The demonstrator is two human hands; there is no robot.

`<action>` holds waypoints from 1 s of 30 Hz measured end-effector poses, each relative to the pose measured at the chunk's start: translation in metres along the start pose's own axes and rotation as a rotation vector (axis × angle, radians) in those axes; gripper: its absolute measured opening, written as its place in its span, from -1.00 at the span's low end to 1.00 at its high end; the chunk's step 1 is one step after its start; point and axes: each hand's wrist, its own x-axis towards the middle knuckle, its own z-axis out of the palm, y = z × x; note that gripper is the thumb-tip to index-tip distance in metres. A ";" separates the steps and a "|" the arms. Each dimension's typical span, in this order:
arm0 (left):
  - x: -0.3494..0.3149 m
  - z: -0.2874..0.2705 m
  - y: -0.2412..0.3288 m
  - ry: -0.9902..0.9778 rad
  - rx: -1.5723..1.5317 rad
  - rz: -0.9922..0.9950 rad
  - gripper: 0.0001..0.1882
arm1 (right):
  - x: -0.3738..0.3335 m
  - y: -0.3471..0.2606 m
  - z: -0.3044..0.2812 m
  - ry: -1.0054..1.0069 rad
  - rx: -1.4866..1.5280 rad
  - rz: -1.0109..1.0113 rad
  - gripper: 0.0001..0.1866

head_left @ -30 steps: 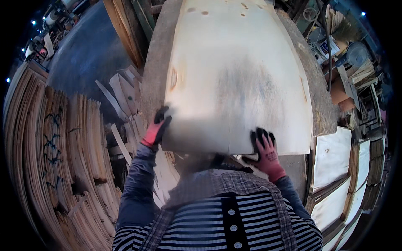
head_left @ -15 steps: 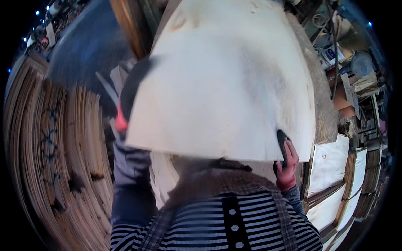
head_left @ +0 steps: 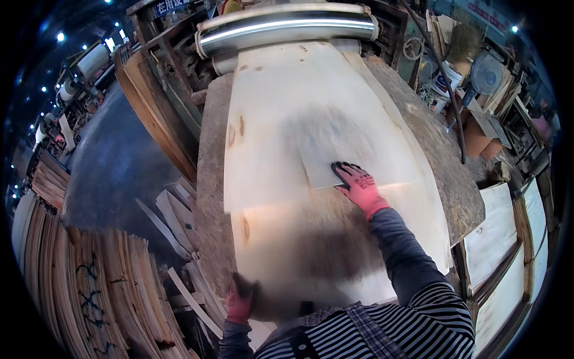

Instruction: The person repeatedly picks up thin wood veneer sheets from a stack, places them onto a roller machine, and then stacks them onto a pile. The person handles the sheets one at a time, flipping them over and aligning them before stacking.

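My right hand, in a pink glove with dark fingertips, lies on a pale wood veneer sheet by its near edge, fingers stretched forward. That sheet reaches toward a shiny metal roller at the far end of the bench. A second veneer sheet lies partly under it, closer to my body. At its near left edge is my left hand, gloved alike; its fingers are smeared, so their grip does not show. Dark blurred patches cover the middle of the sheets.
The worn bench borders the sheets. Stacked veneer stands at the left, with loose offcuts beside the bench. Bundled sheets stand at the right, below a cardboard box and a fan. A long rod leans there.
The veneer sheet earlier raised between both hands now lies on the bench. My right hand has moved forward and inward onto it; my left hand has come back toward my body. The roller has come into view.
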 end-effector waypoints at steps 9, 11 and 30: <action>0.023 0.010 -0.054 0.085 -0.644 0.019 -0.46 | -0.064 -0.072 -0.013 -0.132 0.034 -0.096 -0.27; 0.018 -0.020 -0.007 -0.130 -0.996 0.112 -0.53 | -0.122 -0.079 -0.032 -0.189 0.036 -0.115 -0.22; -0.096 -0.153 0.111 -0.030 -1.320 0.500 -0.38 | -0.278 -0.158 -0.177 0.072 0.146 -0.076 -0.32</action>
